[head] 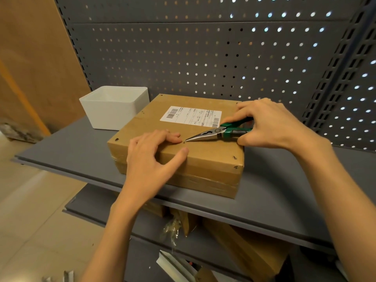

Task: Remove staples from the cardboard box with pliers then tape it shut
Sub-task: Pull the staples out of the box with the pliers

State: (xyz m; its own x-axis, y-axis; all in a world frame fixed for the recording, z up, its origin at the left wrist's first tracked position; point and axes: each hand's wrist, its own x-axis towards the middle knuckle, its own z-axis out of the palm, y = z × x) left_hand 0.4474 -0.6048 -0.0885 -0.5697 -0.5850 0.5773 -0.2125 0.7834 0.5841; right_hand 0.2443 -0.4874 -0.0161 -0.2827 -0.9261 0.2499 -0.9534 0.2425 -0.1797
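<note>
Two hands are being used on one cardboard box (203,155), which is lying flat on a grey shelf (284,200) in front of a perforated back panel (203,47). One pair of green-handled needle-nose pliers (213,133) is being gripped by the right hand (270,127), its fingers curled round both handles. The pliers' narrow tips are being pressed together at one small staple (184,141) on the box's top face, near the front edge. The left hand (150,157) is being rested on the front left part of the box, fingers spread and straight; its fingertips are being held just beside the staple and its thumb is being laid along the front edge. Small dark marks are being shown at the corners and edges of the box top: about six can be counted, though whether each is a staple or a hole cannot be told. One white shipping label (191,116) with barcodes is being carried on the far part of the top. One white square container (116,106) is being kept just beside the box, at its far left corner. More cardboard boxes (244,247) are being stored on the lower shelf; their number cannot be told.
</note>
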